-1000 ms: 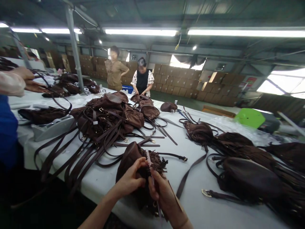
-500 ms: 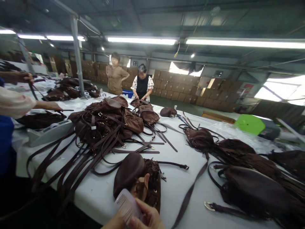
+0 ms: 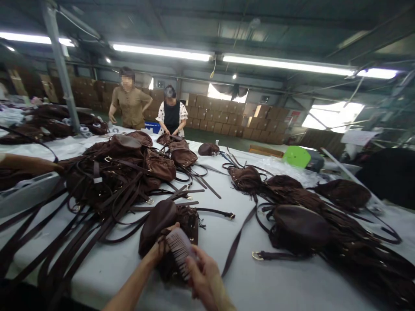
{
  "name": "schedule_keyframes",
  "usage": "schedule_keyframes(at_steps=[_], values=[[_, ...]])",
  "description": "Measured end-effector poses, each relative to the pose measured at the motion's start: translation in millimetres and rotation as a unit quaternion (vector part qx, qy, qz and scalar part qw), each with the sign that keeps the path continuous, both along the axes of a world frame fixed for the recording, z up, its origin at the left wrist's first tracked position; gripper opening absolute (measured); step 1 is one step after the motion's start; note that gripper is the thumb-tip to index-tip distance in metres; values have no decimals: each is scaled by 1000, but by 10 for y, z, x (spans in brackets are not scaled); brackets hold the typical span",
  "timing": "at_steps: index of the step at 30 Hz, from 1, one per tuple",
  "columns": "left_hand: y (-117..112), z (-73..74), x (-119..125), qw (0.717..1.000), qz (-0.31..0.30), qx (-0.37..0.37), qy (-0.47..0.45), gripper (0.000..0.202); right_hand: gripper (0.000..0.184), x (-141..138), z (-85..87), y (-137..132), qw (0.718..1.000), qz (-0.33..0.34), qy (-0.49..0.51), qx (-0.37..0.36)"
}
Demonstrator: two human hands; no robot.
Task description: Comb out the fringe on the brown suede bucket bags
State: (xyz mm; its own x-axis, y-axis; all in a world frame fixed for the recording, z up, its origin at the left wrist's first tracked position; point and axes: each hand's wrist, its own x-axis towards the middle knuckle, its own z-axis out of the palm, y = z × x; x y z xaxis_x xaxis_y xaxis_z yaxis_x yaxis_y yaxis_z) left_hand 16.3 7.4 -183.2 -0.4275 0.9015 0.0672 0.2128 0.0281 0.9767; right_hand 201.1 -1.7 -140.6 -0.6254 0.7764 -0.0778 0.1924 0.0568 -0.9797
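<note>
A dark brown bag [image 3: 158,220] with a smooth leather flap and fringed, gathered sides lies on the white table near me. My left hand [image 3: 162,247] is closed on part of this bag, with dark strands showing at the fingers. Partly in front of it, a pale lilac comb [image 3: 180,248] is held by my right hand [image 3: 204,272], the thumb pressed on its back. The comb's teeth point down and left over the bag's front. A thin strap with a metal tip runs right from the bag.
A heap of brown bags [image 3: 110,172] with trailing straps lies to the left. More bags [image 3: 298,229] line the right side, near a green object [image 3: 296,156]. Two people stand across the table [image 3: 236,255]. A co-worker's arm [image 3: 29,164] reaches in from the left.
My view has swung right, so the scene sits further left. My right hand and the comb have risen toward my left hand, which now bends over the bag.
</note>
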Motion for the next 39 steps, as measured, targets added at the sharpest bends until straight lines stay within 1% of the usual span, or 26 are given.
schedule_keyframes(at_steps=[2,4,5,6,7,8,9,10,11,12,13,14,16,17,18,20,21,23,25,28,30,32,34,36,38,39], values=[[-152,10,-148,997,-31,19,-71,55,54,113,-26,275,997,-75,-17,10],[-294,37,-324,982,-41,46,-178,45,46,159,-130,469,995,-92,-21,12],[-363,56,-414,974,-29,58,-219,41,44,152,-211,517,996,-91,-23,8],[-439,75,-497,969,-4,62,-239,41,42,130,-305,533,996,-86,-26,1],[-527,93,-566,971,33,61,-231,42,41,98,-406,520,996,-80,-30,-9],[-629,108,-616,974,84,58,-201,43,40,64,-508,485,996,-74,-35,-20],[-747,118,-639,975,153,52,-151,43,39,32,-605,439,996,-71,-40,-31],[-874,121,-628,967,235,39,-86,42,39,6,-691,390,996,-68,-45,-42],[-1001,117,-581,949,315,24,-17,42,38,-11,-763,346,995,-67,-48,-52],[-1116,105,-496,927,372,7,48,40,38,-21,-818,312,995,-67,-49,-61],[-1206,85,-378,913,393,-10,105,39,38,-23,-858,288,994,-67,-48,-68],[-1261,58,-233,916,372,-22,150,38,37,-21,-883,275,994,-67,-46,-73],[-1249,-14,87,944,246,-36,219,37,36,-6,-898,266,994,-68,-38,-78],[-1192,-55,236,948,195,-44,249,38,36,6,-895,259,994,-71,-33,-78],[-1118,-97,364,944,167,-59,278,41,35,21,-887,245,994,-76,-28,-77],[-967,-175,532,928,167,-105,316,44,35,60,-872,192,993,-88,-18,-73],[-909,-213,566,921,169,-130,326,43,35,80,-872,158,993,-95,-14,-69],[-834,-301,541,918,142,-168,331,39,33,109,-895,100,992,-111,-5,-62],[-796,-407,432,922,89,-197,321,34,31,116,-935,76,989,-132,5,-59],[-771,-539,279,929,33,-232,286,36,33,107,-967,76,985,-158,25,-63],[-762,-580,258,933,6,-231,276,41,35,105,-956,80,984,-159,39,-68],[-739,-602,284,931,-14,-215,293,45,38,108,-947,98,985,-150,55,-72],[-701,-616,306,926,-7,-198,320,47,43,106,-961,138,985,-137,70,-78],[-682,-606,305,930,28,-179,320,51,51,102,-981,183,984,-123,86,-97],[-707,-547,302,944,46,-160,285,54,60,117,-964,209,980,-123,102,-118],[-734,-496,307,953,46,-152,259,54,64,137,-930,215,979,-127,108,-122]])
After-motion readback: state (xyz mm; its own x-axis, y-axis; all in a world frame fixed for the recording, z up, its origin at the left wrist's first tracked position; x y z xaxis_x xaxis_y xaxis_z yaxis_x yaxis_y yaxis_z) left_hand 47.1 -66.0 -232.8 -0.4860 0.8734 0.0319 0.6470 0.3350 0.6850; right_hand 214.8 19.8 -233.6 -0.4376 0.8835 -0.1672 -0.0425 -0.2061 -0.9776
